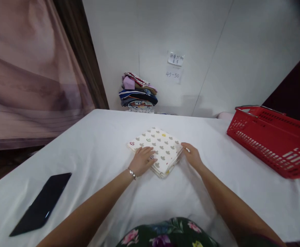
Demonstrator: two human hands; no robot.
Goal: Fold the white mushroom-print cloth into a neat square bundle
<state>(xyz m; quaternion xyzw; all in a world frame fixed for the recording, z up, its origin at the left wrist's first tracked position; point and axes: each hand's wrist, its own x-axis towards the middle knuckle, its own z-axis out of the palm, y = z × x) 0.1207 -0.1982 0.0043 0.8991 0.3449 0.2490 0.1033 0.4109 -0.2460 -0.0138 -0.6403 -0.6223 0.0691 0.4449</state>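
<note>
A folded white cloth (161,145) with a grey print and a few small coloured figures lies flat in several layers, one corner towards me. My left hand (142,160) rests on its left front edge, fingers spread over the top layer, a silver bracelet at the wrist. At the cloth's right corner, my right hand (191,154) has its thumb and fingertips closed on the edge of the fabric.
The table has a white cover (98,144). A dark flat panel (43,204) lies at the left front. At the right stands a red plastic basket (270,140). Behind the far edge, folded clothes (138,92) are stacked against a wall with paper notes (175,59).
</note>
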